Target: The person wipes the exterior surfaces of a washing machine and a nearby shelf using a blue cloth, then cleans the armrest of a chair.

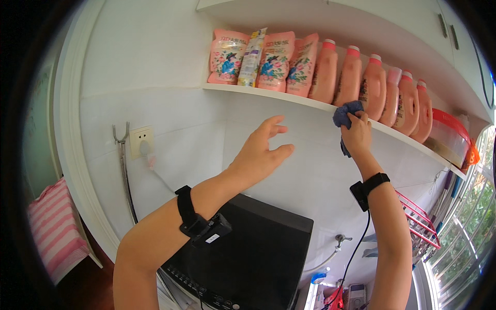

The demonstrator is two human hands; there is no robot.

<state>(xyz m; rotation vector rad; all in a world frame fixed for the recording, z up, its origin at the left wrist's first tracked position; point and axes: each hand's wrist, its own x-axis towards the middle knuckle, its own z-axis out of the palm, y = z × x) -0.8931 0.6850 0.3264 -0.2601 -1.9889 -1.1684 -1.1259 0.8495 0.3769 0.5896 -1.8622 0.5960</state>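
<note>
My right hand (357,131) grips a dark blue cloth (347,113) against the front edge of a white wall shelf (267,93). Part of the cloth hangs down below my fingers. Raised in the air, my left hand (260,146) holds nothing, its fingers spread and curved. Along the shelf stand pink refill pouches (276,58), with a yellow-and-white pouch (252,58) leaning among them. Farther right comes a row of pink detergent bottles (348,77), several of them with handles. The cloth touches the shelf below the bottles.
Below my arms sits a black-topped washing machine (259,252). A wall socket (141,141) with a plug and a metal forked pole (123,162) are at left. At right are a red-lidded tub (449,131), a water tap (341,239), a red rack (420,219) and a barred window (461,232).
</note>
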